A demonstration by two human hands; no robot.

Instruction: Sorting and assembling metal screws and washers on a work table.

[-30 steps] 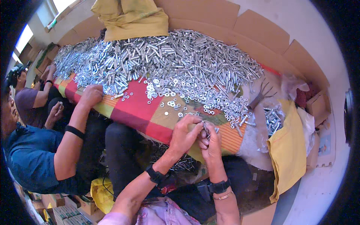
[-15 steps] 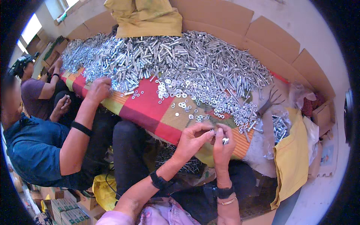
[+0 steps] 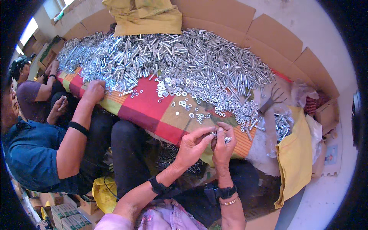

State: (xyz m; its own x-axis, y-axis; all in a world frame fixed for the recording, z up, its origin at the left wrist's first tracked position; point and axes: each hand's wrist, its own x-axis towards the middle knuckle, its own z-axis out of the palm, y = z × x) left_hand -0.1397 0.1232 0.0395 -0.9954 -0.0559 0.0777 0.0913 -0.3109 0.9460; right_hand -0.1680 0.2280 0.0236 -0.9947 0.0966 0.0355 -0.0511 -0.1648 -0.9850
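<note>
My left hand [image 3: 193,148] and my right hand [image 3: 222,148] meet fingertip to fingertip above the near edge of a checked cloth [image 3: 142,99]. Between the right fingers a shiny metal bolt [image 3: 227,140] shows one end. The left thumb and forefinger pinch a small metal piece at the bolt's other side; its kind is too small to tell. Just beyond my hands, loose washers [image 3: 171,86] and nuts [image 3: 245,113] lie scattered on the cloth. Behind them rises a large heap of silvery bolts [image 3: 172,53].
Cardboard sheets [image 3: 214,15] wall the far side. On the right are a hand rake [image 3: 271,100], a clear bag of bolts [image 3: 282,127] and a yellow sack [image 3: 293,157]. A co-worker in a blue shirt [image 3: 36,153] sits at left, reaching toward the heap; another person sits farther off.
My hands stay together and have shifted slightly left in the picture, along with the whole scene. The nearer co-worker's reaching hand has closed more at the heap's edge.
</note>
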